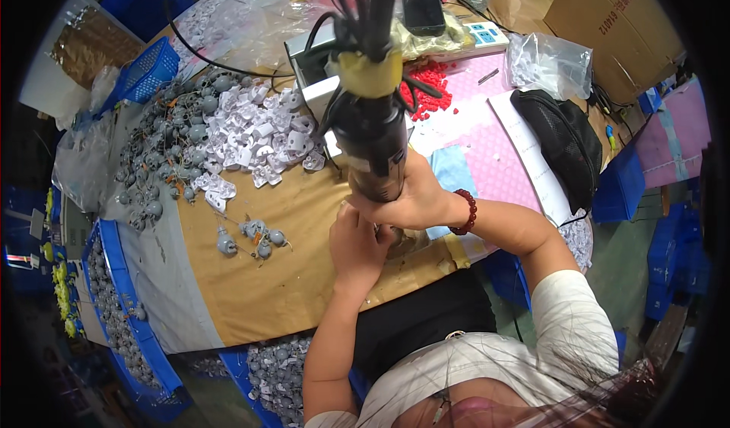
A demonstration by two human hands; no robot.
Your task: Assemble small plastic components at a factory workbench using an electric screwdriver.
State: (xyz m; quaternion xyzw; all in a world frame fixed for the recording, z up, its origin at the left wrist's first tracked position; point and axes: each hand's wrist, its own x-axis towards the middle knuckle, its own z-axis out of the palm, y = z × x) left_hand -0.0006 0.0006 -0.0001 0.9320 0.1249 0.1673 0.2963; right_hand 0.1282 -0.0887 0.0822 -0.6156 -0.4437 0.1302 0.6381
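- Firmly, the driver is gripped by the right hand.
- Below the driver, a hidden part is pinched by the left hand.
- The driver should be kept upright.

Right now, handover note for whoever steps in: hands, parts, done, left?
Right hand: gripping the hanging black electric screwdriver, upright, tip hidden.
Left hand: pressed under it, on a small part I cannot make out.
Parts: white plastic pieces and grey round assemblies piled on the brown mat; a few grey ones lie loose nearer the hands.
Done: count unclear.
Left: both piles remain large.
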